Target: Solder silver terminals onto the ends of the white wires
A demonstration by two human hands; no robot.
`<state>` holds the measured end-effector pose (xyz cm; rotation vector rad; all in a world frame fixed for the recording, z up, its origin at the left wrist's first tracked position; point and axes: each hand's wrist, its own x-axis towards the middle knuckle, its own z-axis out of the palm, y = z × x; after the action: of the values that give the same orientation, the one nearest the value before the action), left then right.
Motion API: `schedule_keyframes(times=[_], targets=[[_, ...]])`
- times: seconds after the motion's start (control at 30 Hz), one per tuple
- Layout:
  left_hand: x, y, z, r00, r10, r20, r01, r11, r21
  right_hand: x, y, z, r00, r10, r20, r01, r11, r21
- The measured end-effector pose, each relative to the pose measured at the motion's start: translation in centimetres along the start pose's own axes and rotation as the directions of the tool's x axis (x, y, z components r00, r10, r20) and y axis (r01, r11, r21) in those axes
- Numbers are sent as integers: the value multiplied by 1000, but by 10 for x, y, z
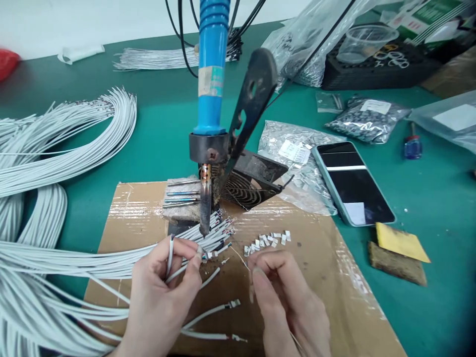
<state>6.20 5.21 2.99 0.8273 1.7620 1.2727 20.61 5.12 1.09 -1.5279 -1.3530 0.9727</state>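
A blue-handled soldering iron (pixel 211 89) hangs tip-down in a black stand, its dark tip (pixel 204 208) just above the fingers of my left hand (pixel 163 282). That hand pinches a white cable (pixel 170 259); the small part at its fingertips is mostly hidden. In a closed pinch, my right hand (pixel 290 297) holds a thin solder wire (pixel 238 257) that reaches toward the iron. Small metal connectors (pixel 266 241) lie in a cluster just beyond the right fingers. Cables with connectors on their ends (pixel 232 304) rest on the cardboard between the hands.
Large bundles of white cable (pixel 67 144) cover the left side. Cardboard (pixel 320 277) lies beneath the hands. A small fan (pixel 249 183) stands behind the iron. To the right are a bag of connectors (pixel 293 158), a phone (pixel 355 183), sponges (pixel 399 253) and a screwdriver (pixel 412 146).
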Motion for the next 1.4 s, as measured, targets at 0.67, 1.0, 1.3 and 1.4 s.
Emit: schedule_keyframes(times=[0.67, 1.0, 1.3, 1.4], targets=[[13, 12, 6, 1000, -11, -26, 11, 1000, 6, 11, -1, 17, 994, -105, 16, 102, 983, 156], [25, 3, -8, 980, 136, 143, -145, 988, 57, 14, -4, 22, 993, -112, -26, 115, 978, 173], [27, 2, -9, 981, 142, 134, -147, 989, 30, 14, -7, 21, 994, -103, -21, 105, 980, 168], [26, 2, -9, 982, 135, 134, -137, 991, 6, 14, -7, 22, 994, -109, -30, 113, 976, 184]])
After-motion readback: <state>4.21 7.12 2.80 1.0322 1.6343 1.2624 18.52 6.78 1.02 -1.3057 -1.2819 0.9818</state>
